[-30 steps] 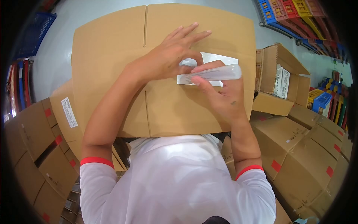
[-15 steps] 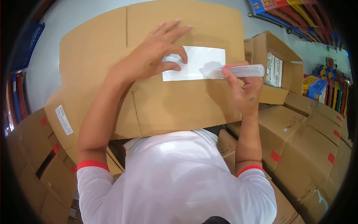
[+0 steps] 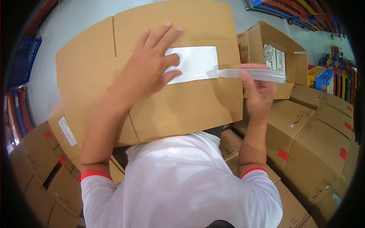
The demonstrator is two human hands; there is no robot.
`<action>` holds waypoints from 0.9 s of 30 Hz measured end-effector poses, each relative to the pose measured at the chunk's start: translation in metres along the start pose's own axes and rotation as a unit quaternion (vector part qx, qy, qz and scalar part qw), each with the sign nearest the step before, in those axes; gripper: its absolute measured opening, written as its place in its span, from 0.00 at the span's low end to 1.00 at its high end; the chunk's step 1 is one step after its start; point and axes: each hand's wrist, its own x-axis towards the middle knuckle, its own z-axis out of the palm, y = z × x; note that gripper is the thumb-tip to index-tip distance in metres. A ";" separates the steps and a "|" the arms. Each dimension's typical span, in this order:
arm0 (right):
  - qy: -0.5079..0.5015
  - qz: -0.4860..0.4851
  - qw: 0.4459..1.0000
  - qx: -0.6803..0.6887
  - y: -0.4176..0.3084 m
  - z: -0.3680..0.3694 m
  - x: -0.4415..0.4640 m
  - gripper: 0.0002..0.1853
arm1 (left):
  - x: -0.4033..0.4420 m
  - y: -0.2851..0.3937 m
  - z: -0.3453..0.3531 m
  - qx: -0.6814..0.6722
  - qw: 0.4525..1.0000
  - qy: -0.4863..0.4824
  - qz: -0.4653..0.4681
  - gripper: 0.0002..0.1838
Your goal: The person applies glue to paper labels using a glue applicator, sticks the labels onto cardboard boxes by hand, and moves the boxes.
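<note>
My left hand (image 3: 151, 62) lies on a big flattened cardboard carton (image 3: 175, 108) in front of me. Three of its fingers are spread out, while the bent index finger and thumb, apart from each other, rest over the left end of a flat white packet (image 3: 199, 62). The packet lies flat on the cardboard. Slightly blurred, my right hand (image 3: 260, 89) is closed around what looks like a stack of clear plastic forks (image 3: 273, 75). The stack's left tip is at the packet's right edge; I cannot tell whether it touches.
Beyond my right hand stands an open carton (image 3: 283, 38) holding white printed packs (image 3: 279, 60). Closed cartons (image 3: 323, 148) with red stickers fill the right, and more cartons (image 3: 42, 159) stand at the left. A blue crate (image 3: 26, 59) and colourful stacks (image 3: 323, 81) are farther off.
My right hand has drawn the clear stack rightward, off the packet to its right edge. The left hand's fingers have spread and settled flatter. The cardboard has shifted slightly left in view.
</note>
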 end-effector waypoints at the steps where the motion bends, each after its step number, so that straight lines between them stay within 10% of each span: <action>1: -0.046 -0.025 0.995 -0.080 0.006 0.005 -0.001 0.05 | 0.002 0.007 0.004 0.003 1.000 0.031 0.003 0.17; 12: -0.039 -0.077 0.981 0.172 -0.033 0.035 -0.001 0.07 | 0.002 0.022 0.012 0.011 0.990 0.103 -0.094 0.28; 15: -0.063 -0.016 0.953 0.295 -0.018 0.050 0.005 0.08 | -0.005 0.009 -0.013 -0.157 0.943 0.266 -0.124 0.23; 17: -0.115 0.069 0.922 0.363 -0.006 0.070 0.000 0.09 | -0.008 0.015 -0.027 -0.415 0.748 0.476 -0.205 0.20; 27: -0.109 0.145 0.936 0.303 -0.035 0.117 0.014 0.17 | -0.016 0.032 -0.045 -0.563 0.617 0.536 -0.120 0.19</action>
